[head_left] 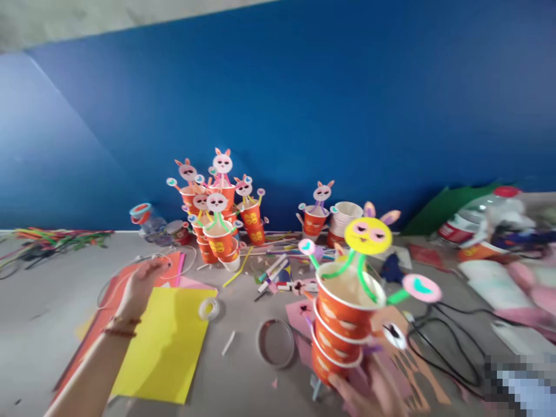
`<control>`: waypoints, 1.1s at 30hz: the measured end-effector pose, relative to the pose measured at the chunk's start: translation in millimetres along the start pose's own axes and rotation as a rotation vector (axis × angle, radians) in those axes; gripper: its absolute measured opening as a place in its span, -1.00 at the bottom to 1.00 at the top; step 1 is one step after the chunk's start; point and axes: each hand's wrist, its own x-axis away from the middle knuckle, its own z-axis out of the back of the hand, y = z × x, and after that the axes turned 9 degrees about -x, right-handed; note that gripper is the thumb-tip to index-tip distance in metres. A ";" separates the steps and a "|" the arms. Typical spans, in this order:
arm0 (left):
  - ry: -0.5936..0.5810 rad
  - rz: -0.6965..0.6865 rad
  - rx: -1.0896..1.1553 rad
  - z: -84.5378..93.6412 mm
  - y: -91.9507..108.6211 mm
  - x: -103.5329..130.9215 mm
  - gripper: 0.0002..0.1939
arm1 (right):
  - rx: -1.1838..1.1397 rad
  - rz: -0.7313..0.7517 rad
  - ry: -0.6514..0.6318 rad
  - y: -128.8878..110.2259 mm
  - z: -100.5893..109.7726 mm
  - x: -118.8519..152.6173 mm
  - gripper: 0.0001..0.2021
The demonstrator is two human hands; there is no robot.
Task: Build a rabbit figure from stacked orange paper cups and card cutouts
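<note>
Near the front right, my right hand (pixel 369 388) grips the lower part of a stack of orange paper cups (pixel 343 330). A yellow rabbit face (pixel 368 236) with pink ears stands above the top cup on green pipe-cleaner stems, and green arms with round pink ends stick out at both sides. My left hand (pixel 150 275) is over the orange paper at the left, beside the yellow sheet (pixel 167 341). Its fingers look curled and blurred, and whether they hold anything is unclear. A roll of clear tape (pixel 209 309) lies by the yellow sheet.
Several cup figures with rabbit faces (pixel 217 202) stand along the blue wall, another (pixel 315 220) beside stacked cups (pixel 345 217). Markers (pixel 273 272), a brown tape roll (pixel 275 343), pipe cleaners (pixel 56 237), a black cable (pixel 447 341) and a plastic bottle (pixel 478 217) lie around.
</note>
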 end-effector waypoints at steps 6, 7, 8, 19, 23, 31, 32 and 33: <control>-0.495 -0.125 0.457 -80.2 48.1 160.2 -0.74 | 0.121 0.052 -0.325 -8.2 -7.5 0.4 -0.48; -0.526 -0.086 0.513 -90.1 56.7 177.2 -0.77 | 0.138 0.063 -0.343 -8.2 -8.4 1.5 -0.47; -0.520 -0.046 0.585 -98.5 64.4 191.0 -0.79 | 0.151 0.075 -0.347 -7.5 -9.2 3.2 -0.48; -0.761 0.053 0.897 -122.6 113.2 242.6 -0.86 | 0.094 0.145 -0.323 -1.1 -12.5 8.5 -0.50; -0.766 0.046 0.894 -123.9 126.9 251.6 -0.89 | 0.071 0.105 -0.304 -1.8 -17.7 7.6 -0.51; -0.716 -0.012 0.984 -142.4 134.0 269.9 -0.86 | 0.042 0.115 -0.290 0.9 -19.5 6.8 -0.56; -0.716 -0.015 0.994 -143.9 133.4 270.5 -0.88 | 0.025 0.114 -0.290 -0.1 -19.9 6.6 -0.55; -0.719 -0.013 1.004 -145.2 132.7 270.9 -0.89 | 0.016 0.112 -0.288 -1.1 -20.5 6.5 -0.54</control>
